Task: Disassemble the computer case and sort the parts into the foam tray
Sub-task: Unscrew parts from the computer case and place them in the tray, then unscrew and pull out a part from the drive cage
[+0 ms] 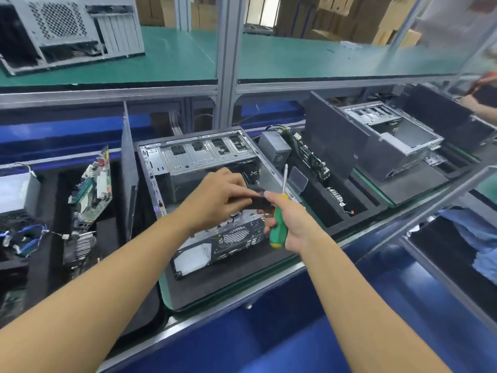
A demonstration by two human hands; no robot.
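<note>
Left grip pinches a black part over the open computer case, which lies in the foam tray at centre. Right grip clenches a green-handled screwdriver, shaft toward 12 o'clock.

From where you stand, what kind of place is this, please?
Probably a computer disassembly line in a factory or recycling workshop. Opened computer cases sit in a row on foam trays, pulled circuit boards and a power supply stand in foam slots, and the right hand holds a green screwdriver.
</note>
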